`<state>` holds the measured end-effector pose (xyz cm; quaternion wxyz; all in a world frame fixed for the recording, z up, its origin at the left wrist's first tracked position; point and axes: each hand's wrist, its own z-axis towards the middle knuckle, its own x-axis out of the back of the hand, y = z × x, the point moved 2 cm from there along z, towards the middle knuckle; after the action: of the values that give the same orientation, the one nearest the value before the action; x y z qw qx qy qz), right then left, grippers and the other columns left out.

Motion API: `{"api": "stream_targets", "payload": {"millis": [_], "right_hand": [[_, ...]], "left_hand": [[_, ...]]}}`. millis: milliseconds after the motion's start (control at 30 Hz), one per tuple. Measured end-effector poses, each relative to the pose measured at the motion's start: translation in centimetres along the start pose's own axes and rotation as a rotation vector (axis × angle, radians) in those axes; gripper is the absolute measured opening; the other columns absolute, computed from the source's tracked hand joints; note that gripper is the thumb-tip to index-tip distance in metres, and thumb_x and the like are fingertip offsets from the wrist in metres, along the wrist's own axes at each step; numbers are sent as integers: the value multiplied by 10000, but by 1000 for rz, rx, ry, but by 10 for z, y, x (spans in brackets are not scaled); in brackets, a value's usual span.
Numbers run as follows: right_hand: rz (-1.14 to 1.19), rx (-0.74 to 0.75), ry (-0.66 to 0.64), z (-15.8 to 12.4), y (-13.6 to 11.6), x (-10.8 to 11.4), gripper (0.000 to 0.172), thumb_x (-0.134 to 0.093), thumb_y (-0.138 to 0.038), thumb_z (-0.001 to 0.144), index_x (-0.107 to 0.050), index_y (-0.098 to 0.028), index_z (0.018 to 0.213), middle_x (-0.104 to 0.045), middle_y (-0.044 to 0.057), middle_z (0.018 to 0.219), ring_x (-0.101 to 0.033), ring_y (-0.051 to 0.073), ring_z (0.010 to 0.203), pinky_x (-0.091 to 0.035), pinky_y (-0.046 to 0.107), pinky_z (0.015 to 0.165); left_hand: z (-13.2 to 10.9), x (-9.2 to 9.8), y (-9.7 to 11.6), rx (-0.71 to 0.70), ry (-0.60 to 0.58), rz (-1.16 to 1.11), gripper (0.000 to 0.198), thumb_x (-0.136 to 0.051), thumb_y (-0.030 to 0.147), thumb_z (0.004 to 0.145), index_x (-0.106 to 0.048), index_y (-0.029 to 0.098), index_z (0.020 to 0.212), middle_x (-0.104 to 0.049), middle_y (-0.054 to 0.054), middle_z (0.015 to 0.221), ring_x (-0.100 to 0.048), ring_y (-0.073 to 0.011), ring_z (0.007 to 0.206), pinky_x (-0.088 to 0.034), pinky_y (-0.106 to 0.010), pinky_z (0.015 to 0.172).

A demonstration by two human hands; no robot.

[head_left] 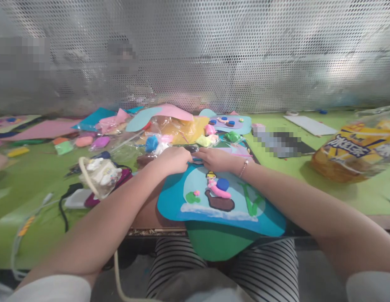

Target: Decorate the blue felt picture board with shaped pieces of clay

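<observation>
A blue foam board [267,218] with a clay mermaid picture lies on the green table edge in front of me. Both my hands meet at its far edge. My left hand [172,160] is curled closed and my right hand [215,158], with a bracelet at the wrist, is closed too. Between them they pinch a small dark piece [192,149] that I cannot make out. Lumps of blue, white, pink and green clay [151,143] lie just beyond the hands among clear plastic bags.
Coloured foam sheets [46,129] and clay pieces cover the left and back of the green table. A white-handled pouch [102,174] and a black cable lie at left. A yellow snack bag [355,153] sits at right. A perforated metal screen [245,54] stands behind the table.
</observation>
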<state>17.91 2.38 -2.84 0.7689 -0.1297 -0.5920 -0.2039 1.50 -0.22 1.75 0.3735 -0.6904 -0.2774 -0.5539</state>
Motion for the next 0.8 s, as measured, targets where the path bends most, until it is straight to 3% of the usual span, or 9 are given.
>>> {"api": "stream_targets", "payload": {"millis": [467, 800], "right_hand": [[15, 5, -22, 0, -2, 4, 438, -394, -35, 779, -497, -100, 1199, -538, 121, 1005, -556, 183, 816, -493, 344, 711], [38, 36, 14, -1, 0, 1, 447, -399, -28, 770, -516, -130, 1189, -529, 121, 1079, -554, 178, 860, -495, 342, 744]], "left_hand": [[-3, 3, -2, 5, -43, 36, 415, -464, 211, 760, -679, 375, 1075, -707, -49, 981, -646, -230, 840, -433, -300, 673], [-5, 4, 1, -16, -42, 44, 404, -455, 184, 752, -703, 343, 1028, -707, -55, 933, -639, -227, 828, -424, -297, 665]]}}
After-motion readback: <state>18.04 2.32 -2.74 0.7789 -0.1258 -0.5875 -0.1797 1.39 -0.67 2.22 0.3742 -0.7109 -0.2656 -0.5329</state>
